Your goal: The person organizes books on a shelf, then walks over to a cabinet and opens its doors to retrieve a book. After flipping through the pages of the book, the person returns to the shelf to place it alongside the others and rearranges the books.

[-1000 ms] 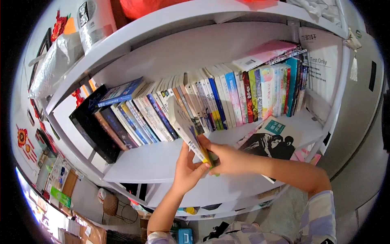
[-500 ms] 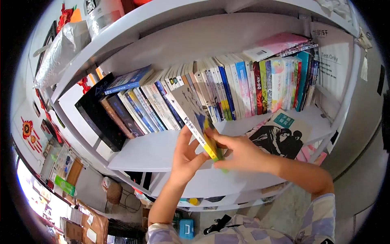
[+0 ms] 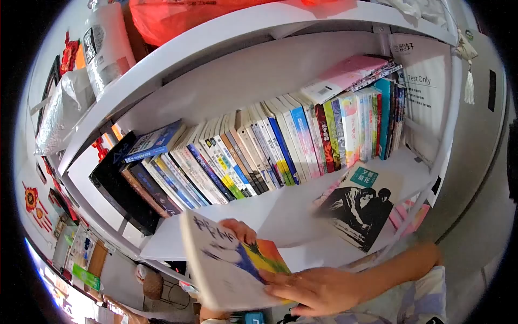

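A white paperback book with dark lettering and a yellow, orange and blue picture is held tilted in front of the shelf. The fingers of my left hand curl over its far edge, while the rest of that hand is hidden behind the book. My right hand grips the book's right side, its fingers lying across the coloured part of the cover. Behind it, a row of upright books leans along the white shelf.
A book with a black picture of two figures lies flat at the shelf's right. A black box-like folder stands at the left end. A pink book rests on top of the row. Red plastic sits on the upper shelf.
The book has come down and away from the row, turning so its cover faces up. Both hands moved down with it, and my left hand is now mostly behind it. The view has shifted.
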